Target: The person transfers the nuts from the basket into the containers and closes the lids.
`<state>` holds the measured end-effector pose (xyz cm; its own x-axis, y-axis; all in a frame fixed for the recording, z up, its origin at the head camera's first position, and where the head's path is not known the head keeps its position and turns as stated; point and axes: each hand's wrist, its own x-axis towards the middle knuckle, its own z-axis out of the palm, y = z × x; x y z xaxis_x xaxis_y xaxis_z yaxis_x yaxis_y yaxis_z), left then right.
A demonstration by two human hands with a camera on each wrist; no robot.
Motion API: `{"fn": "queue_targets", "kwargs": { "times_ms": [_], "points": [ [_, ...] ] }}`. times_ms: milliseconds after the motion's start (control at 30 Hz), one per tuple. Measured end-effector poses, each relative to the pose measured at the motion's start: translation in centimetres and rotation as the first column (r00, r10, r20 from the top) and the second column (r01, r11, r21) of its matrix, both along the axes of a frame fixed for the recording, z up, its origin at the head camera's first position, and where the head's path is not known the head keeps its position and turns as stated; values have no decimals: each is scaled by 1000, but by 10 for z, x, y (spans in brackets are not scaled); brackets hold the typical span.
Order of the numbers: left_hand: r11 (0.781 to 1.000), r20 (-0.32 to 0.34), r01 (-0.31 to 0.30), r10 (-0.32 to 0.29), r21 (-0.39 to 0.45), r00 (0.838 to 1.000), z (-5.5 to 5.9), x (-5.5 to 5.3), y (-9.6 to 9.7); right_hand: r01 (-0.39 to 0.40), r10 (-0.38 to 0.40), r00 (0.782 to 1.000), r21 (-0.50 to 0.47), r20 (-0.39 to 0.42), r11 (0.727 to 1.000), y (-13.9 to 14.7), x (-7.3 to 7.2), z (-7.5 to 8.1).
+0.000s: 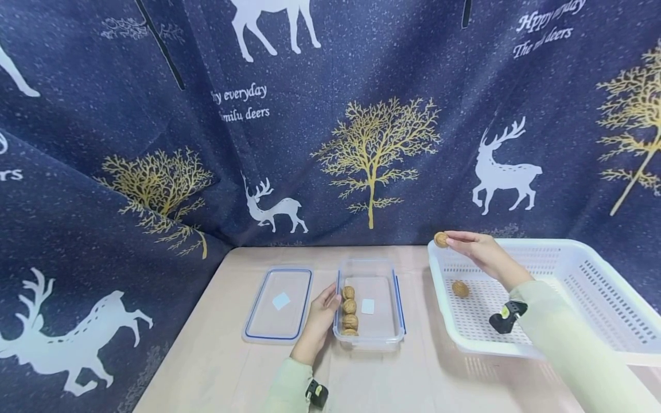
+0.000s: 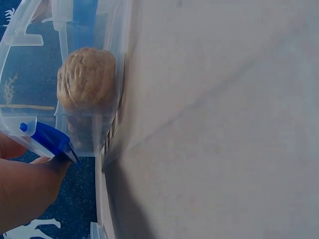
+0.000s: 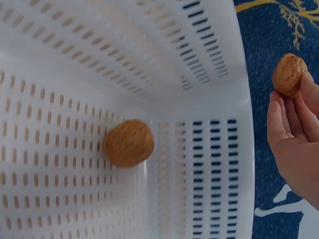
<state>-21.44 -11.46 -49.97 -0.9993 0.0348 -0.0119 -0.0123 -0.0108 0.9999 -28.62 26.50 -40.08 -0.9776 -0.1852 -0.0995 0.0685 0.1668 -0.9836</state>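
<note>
My right hand [image 1: 482,252] pinches a walnut [image 1: 440,239] between thumb and fingertips, above the left rim of a white perforated basket [image 1: 583,246]. Another walnut [image 3: 128,143] lies on the basket floor near a corner. My left hand [image 1: 321,312] grips the left side of a clear plastic container [image 1: 382,338], close to a blue latch [image 2: 50,139] in the left wrist view. Inside that container, several walnuts [image 1: 349,306] form a row along the left wall. A small pale label [image 1: 368,306] shows on its bottom.
Left of the container lies its clear lid [image 1: 273,321] with a blue seal and a pale label [image 1: 281,301]. A dark blue cloth [image 1: 330,115] printed with deer and trees hangs behind the table [image 1: 206,355]. Tabletop separates the container from the basket.
</note>
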Motion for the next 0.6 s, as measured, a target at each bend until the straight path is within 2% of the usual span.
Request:
{"fn": "queue_targets", "kwargs": {
  "times_ms": [233,467,600],
  "points": [
    [1000,7,6,-6,-10,1000,4,0,-1,30,-29,1000,-30,10,999,-11,4,8],
    [1000,9,22,-22,3,1000,21,9,0,44,-44,999,-86,2,995,-26,11,16],
    [1000,0,14,-14,-8,1000,13,6,0,47,-47,999,-83,2,995,-36,16,21]
  ]
}}
